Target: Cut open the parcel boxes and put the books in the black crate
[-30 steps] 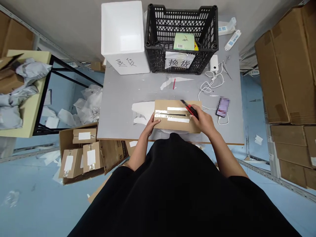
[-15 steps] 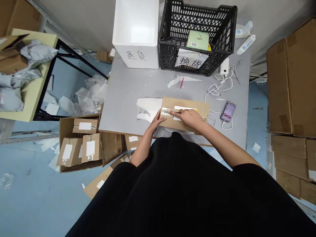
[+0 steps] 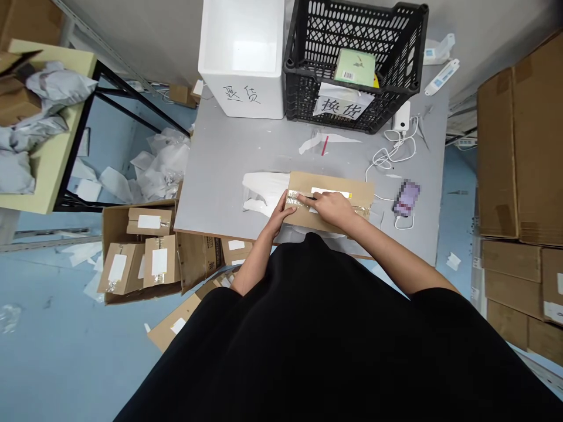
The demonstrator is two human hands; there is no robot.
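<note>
A flat brown cardboard box (image 3: 310, 220) lies near the table's front edge, with clear tape over its left end and a white label partly covered by my hand. My left hand (image 3: 278, 215) grips the left end of the box, thumb on top and fingers along its side. Over the middle of the box is my right hand (image 3: 333, 207), index finger stretched toward the taped end. Under that finger shows a thin dark tool (image 3: 310, 198), too small to name, and the other fingers are curled round it. White paper (image 3: 266, 183) lies just left of the box.
At the table's back stand a white foam box (image 3: 255, 97) and a black plastic crate (image 3: 303, 108) holding a green box (image 3: 355, 67). A white cable (image 3: 383, 157) and a purple phone (image 3: 406, 198) lie right. Parcels fill a large carton (image 3: 197, 258) on the left floor.
My right index fingertip has shifted slightly left over the tape, and the dark tool shows more plainly. My left hand keeps its hold on the box. The view has tilted a little.
</note>
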